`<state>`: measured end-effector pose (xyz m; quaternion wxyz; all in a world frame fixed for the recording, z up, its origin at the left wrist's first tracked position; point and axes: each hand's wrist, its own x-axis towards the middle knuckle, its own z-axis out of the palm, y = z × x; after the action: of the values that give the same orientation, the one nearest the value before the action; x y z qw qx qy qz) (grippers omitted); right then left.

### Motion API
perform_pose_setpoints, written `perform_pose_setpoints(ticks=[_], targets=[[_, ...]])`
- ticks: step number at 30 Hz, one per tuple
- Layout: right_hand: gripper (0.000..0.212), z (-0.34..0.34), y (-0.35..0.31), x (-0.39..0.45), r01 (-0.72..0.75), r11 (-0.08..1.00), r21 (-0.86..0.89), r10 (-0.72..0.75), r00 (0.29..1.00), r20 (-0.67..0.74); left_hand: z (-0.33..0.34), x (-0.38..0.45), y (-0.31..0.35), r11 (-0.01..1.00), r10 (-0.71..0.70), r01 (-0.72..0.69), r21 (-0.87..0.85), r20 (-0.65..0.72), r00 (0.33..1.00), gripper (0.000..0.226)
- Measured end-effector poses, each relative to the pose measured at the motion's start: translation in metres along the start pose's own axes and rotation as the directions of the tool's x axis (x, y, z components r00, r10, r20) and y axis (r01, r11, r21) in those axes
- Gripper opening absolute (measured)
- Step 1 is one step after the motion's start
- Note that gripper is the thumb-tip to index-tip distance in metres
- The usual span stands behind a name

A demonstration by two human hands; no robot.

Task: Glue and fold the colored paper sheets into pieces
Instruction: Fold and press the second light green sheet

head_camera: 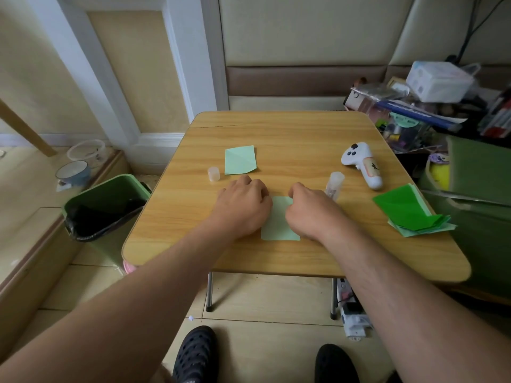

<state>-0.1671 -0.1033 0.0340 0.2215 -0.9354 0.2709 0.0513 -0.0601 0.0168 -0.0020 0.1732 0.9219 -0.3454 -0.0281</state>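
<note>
Paper sheet (279,222) pinned under both curled hands (243,205) (309,211), glue stick (335,185) just beside.

Both forearms reach forward, left hand (243,205) and right hand (309,210) knuckles-up, close together, fingers curled down, fingertips hidden, grip state unclear.

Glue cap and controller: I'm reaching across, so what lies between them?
Head view: between glue cap and controller, a folded light-green paper, then bare table.
</note>
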Motion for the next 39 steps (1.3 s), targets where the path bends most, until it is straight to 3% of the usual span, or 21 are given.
perform_pose_setpoints(ticks=[5, 10, 16, 24, 39], targets=[[0.042, 0.001, 0.003, 0.002, -0.001, 1.000, 0.016, 0.002, 1.000, -0.018, -0.002, 0.000, -0.010, 0.995, 0.098, -0.099, -0.024, -0.057, 0.994, 0.041], [0.045, 0.000, 0.005, -0.002, 0.014, 1.000, 0.007, -0.014, 1.000, 0.006, -0.008, -0.004, -0.013, 0.971, 0.237, -0.230, 0.067, -0.129, 0.963, 0.032], [0.048, -0.001, 0.005, -0.004, 0.009, 1.000, 0.023, -0.009, 1.000, 0.013, -0.005, -0.003, -0.004, 0.972, 0.232, -0.222, 0.078, -0.169, 0.958, 0.025], [0.051, -0.002, 0.009, -0.004, 0.013, 0.999, 0.053, -0.013, 1.000, 0.000, -0.002, 0.000, -0.009, 0.984, 0.153, -0.162, -0.076, -0.116, 0.981, 0.021], [0.038, 0.002, 0.005, 0.001, 0.029, 1.000, -0.006, -0.029, 0.999, -0.013, 0.004, 0.008, -0.008, 0.990, 0.013, -0.045, -0.135, -0.231, 0.973, 0.015]])
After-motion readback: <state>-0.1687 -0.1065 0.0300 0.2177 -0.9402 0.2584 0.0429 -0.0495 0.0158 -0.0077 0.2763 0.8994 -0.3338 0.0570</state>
